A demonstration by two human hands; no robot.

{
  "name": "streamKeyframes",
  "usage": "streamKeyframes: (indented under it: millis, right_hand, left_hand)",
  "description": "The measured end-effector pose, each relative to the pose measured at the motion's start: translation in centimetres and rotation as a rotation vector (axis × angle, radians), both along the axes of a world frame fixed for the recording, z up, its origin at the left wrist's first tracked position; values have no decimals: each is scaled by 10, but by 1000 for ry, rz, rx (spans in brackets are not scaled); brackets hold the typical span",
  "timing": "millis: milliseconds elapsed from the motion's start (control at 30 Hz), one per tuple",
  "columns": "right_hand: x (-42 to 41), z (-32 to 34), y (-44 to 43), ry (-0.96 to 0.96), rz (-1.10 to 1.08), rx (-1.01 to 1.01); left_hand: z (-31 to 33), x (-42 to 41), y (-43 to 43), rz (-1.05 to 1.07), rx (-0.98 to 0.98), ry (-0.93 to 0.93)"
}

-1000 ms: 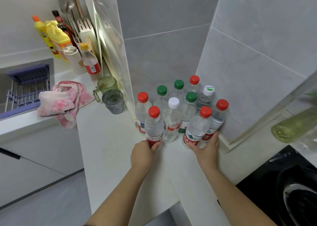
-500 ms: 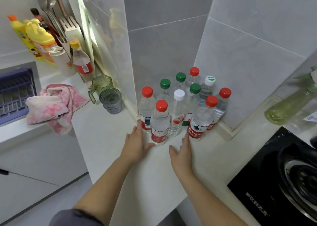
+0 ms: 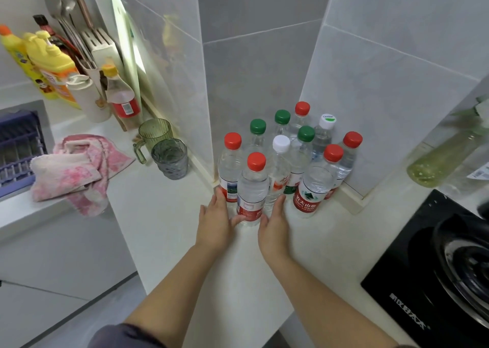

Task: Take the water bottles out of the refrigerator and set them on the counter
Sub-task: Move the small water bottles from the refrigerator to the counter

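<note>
Mostly done: ten water bottles (image 3: 299, 160) stand clustered in the counter (image 3: 164, 215) corner. Left hand (image 3: 214, 223) and right hand (image 3: 274, 227) flat, fingers straight, flanking front red-capped bottle (image 3: 251, 189), gripping nothing. Fridge unseen, so any left unclear.

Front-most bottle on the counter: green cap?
No, the front bottle, between the left hand and right hand, has a red cap.

Right hand (image 3: 274, 226) (open) left its bottle (image 3: 309, 189).
</note>
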State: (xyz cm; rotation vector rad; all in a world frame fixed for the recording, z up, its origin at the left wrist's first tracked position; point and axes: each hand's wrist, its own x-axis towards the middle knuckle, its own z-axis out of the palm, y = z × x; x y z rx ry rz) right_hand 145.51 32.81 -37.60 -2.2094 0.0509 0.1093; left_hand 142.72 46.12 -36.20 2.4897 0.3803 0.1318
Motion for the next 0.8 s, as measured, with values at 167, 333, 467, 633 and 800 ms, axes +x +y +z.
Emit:
streamKeyframes:
  millis: [167, 333, 467, 633, 800]
  right_hand:
    - [-1, 6, -4, 17, 57, -31]
    - [-8, 18, -25, 40, 164, -77]
    - [-20, 32, -49, 22, 285, -124]
    - [-47, 55, -83, -32, 464, -367]
    - [-81, 90, -107, -96, 623, -477]
  left_hand:
    - [-2, -2, 1, 7, -21, 19]
    - [3, -21, 4, 15, -12, 119]
    - [20, -55, 7, -5, 125, 182]
    - [50, -111, 5, 9, 332, 167]
    - [78, -165, -16, 109, 419, 190]
